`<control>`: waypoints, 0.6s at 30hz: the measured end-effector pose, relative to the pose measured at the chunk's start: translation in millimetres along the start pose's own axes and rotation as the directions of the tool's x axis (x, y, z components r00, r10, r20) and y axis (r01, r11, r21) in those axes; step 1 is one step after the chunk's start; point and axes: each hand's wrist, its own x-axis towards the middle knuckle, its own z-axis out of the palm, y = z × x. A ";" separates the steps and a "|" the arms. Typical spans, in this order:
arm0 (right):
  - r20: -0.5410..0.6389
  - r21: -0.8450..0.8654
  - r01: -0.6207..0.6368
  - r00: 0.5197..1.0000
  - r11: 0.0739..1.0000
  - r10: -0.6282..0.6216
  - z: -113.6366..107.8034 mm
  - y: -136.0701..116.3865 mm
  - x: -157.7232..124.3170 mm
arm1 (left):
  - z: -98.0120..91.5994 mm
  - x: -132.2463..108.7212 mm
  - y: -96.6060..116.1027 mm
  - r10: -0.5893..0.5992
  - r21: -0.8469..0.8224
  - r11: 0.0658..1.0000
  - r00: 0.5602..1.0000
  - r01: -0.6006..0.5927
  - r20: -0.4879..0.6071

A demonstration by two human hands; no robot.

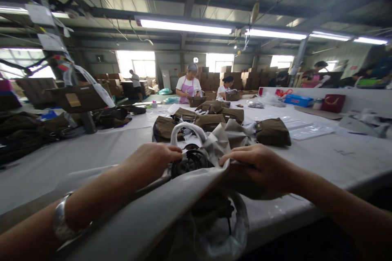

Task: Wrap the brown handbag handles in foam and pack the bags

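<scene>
An olive-brown handbag (211, 208) stands at the near table edge, partly covered by a pale wrapping sheet (171, 200). One bag handle (190, 127), in white wrapping, arches up at the back; the other wrapped handle (241, 224) hangs at the front. Between them a black coiled strap (191, 163) shows at the opening. My left hand (157, 157) is closed in a pinch beside the strap, at a small whitish bit I cannot identify. The fingers of my right hand (263, 165) grip the sheet's raised edge at the bag's right side.
Several olive-brown bags (210, 121) lie behind, with another bag (272, 131) to the right. A metal post (87, 122) with a hanging bag (78, 100) rises at left. Across the white table (330, 155), a co-worker in a pink apron (188, 85) handles a bag. A blue box (298, 100) sits far right.
</scene>
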 end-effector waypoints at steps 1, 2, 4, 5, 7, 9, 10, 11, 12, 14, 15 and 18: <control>-0.011 0.018 0.016 1.000 1.000 -0.016 3.2 0.7 -2.6 | -1.5 2.6 10.6 -0.039 0.011 0.999 0.998 0.039 -0.052; -0.032 0.022 0.034 0.999 0.999 -0.034 5.8 1.1 -5.3 | -0.9 6.0 21.5 -0.062 -0.014 0.998 0.996 0.061 -0.060; -0.075 0.008 0.081 0.994 0.997 -0.080 10.1 1.6 -10.5 | 6.9 14.0 40.3 -0.060 -0.096 0.993 0.997 0.064 0.037; -0.091 0.002 0.113 0.990 0.994 -0.112 12.0 1.8 -12.8 | 13.6 18.0 46.7 -0.054 -0.118 0.991 0.992 0.067 0.110; -0.116 -0.008 0.178 0.977 0.984 -0.178 15.9 2.3 -16.7 | 29.6 24.1 52.1 -0.046 -0.095 0.993 0.975 0.068 0.218; -0.131 -0.020 0.243 0.961 0.970 -0.244 19.9 3.1 -20.1 | 44.9 26.6 49.8 -0.032 -0.063 0.997 0.968 0.049 0.251; -0.135 -0.025 0.275 0.952 0.961 -0.275 21.6 3.6 -21.8 | 50.7 26.5 47.1 -0.022 -0.062 0.997 0.968 0.039 0.248; -0.135 -0.025 0.299 0.944 0.954 -0.300 23.0 4.3 -23.6 | 54.8 25.8 44.0 -0.012 -0.071 0.997 0.972 0.030 0.237; -0.136 -0.020 0.315 0.939 0.949 -0.315 23.8 5.0 -25.5 | 57.0 24.7 40.9 -0.006 -0.087 0.996 0.975 0.026 0.220; -0.132 0.005 0.313 0.942 0.950 -0.309 23.8 6.6 -30.1 | 56.7 21.6 34.9 -0.015 -0.114 0.993 0.982 0.037 0.187; -0.130 0.017 0.298 0.947 0.954 -0.293 22.9 7.4 -32.7 | 54.7 19.6 32.1 -0.031 -0.114 0.992 0.984 0.051 0.173; -0.130 0.025 0.220 0.968 0.975 -0.215 18.2 8.8 -40.1 | 47.2 10.8 22.5 -0.052 -0.076 0.995 0.983 0.066 0.176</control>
